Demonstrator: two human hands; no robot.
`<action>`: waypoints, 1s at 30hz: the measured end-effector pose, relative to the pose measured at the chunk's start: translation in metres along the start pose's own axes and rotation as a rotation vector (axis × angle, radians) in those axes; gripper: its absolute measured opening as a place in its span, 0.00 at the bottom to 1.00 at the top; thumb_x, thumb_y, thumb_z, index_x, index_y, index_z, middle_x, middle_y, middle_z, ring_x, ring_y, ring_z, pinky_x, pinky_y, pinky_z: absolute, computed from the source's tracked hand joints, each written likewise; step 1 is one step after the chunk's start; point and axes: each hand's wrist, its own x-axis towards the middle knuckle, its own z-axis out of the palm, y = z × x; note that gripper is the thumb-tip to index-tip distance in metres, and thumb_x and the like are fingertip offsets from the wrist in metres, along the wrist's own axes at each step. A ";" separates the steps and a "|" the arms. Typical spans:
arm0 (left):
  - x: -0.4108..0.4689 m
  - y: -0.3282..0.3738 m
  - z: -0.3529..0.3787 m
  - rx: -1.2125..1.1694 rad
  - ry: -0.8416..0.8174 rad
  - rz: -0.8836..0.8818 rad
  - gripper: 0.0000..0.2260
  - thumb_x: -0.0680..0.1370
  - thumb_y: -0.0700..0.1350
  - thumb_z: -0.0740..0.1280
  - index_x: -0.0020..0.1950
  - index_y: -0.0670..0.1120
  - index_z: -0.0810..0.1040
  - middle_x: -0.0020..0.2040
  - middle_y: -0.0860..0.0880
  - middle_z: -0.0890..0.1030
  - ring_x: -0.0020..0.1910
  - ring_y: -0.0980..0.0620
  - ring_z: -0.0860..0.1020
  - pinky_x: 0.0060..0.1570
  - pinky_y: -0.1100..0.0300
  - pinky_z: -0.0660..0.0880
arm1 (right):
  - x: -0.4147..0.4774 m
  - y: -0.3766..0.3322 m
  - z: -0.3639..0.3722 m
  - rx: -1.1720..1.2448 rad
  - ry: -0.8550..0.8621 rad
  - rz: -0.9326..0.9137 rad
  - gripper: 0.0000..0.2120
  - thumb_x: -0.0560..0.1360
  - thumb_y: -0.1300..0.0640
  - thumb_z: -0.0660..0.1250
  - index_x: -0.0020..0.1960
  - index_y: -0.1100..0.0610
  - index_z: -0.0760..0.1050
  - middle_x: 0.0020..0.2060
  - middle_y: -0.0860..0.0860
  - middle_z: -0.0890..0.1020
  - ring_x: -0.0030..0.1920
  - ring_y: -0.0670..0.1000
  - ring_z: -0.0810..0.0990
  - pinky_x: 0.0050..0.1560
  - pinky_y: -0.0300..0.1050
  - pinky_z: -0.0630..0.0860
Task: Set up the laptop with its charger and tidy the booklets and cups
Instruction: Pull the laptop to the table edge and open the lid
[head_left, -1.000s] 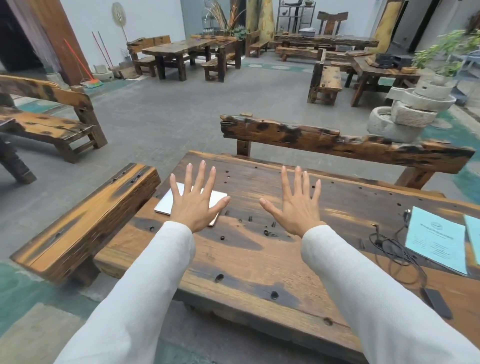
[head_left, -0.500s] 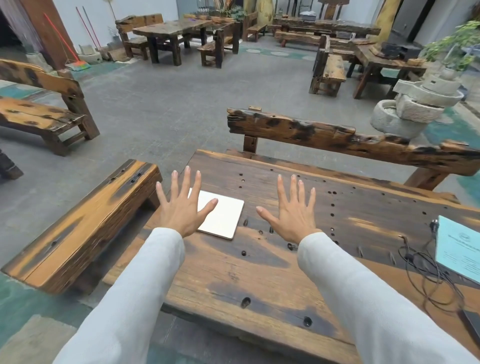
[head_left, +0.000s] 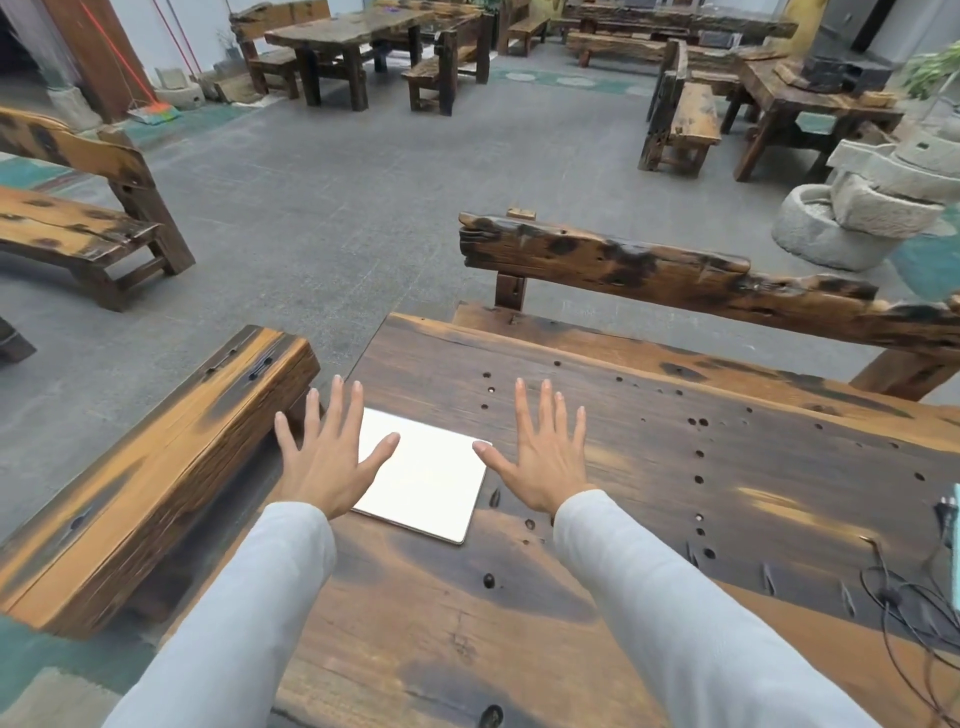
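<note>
A closed, silver-white laptop (head_left: 426, 475) lies flat near the left end of the table (head_left: 675, 493), its smooth lid glaring bright so that no logo or marking can be made out. It sits skewed to the table's edges: its long axis runs from the far left toward the near right, with one rounded corner pointing toward the person at the near right. The left hand (head_left: 324, 460) hovers over the laptop's left part, fingers (head_left: 340, 410) spread wide and gripping nothing, and it hides the lid's left edge and far left corner. The right hand (head_left: 543, 460) is likewise splayed and empty, just beside the laptop's right edge, its thumb tip overlapping the lid's far right corner; whether either hand touches the lid cannot be told. Both arms wear pale, soft sleeves (head_left: 675, 613). The table is a thick slab of weathered, dark-stained wood, pitted with round holes and narrow slots. At the right edge a tangle of thin black charger cable (head_left: 906, 605) lies on the wood, cut off by the frame, its plug blurred. A rough plank bench (head_left: 701, 280) with a charred-looking backrest stands behind the table.
</note>
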 end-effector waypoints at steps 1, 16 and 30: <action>0.008 -0.001 0.005 -0.008 -0.005 -0.010 0.38 0.75 0.76 0.39 0.80 0.59 0.34 0.78 0.58 0.31 0.81 0.47 0.38 0.73 0.35 0.35 | 0.010 0.001 0.003 0.010 -0.016 -0.004 0.48 0.70 0.20 0.38 0.80 0.46 0.30 0.80 0.59 0.38 0.80 0.61 0.39 0.76 0.67 0.35; 0.081 -0.062 0.078 -0.099 -0.272 -0.152 0.40 0.73 0.77 0.40 0.79 0.60 0.34 0.80 0.55 0.34 0.81 0.46 0.39 0.75 0.37 0.41 | 0.072 -0.011 0.094 0.351 -0.335 0.249 0.48 0.74 0.25 0.53 0.79 0.45 0.29 0.81 0.58 0.41 0.80 0.63 0.48 0.76 0.63 0.55; 0.136 -0.124 0.161 -0.275 -0.565 -0.212 0.39 0.80 0.66 0.58 0.82 0.53 0.40 0.82 0.47 0.54 0.77 0.41 0.64 0.74 0.46 0.62 | 0.092 -0.042 0.206 0.656 -0.395 0.738 0.45 0.76 0.36 0.65 0.80 0.61 0.51 0.77 0.58 0.64 0.75 0.60 0.65 0.71 0.55 0.64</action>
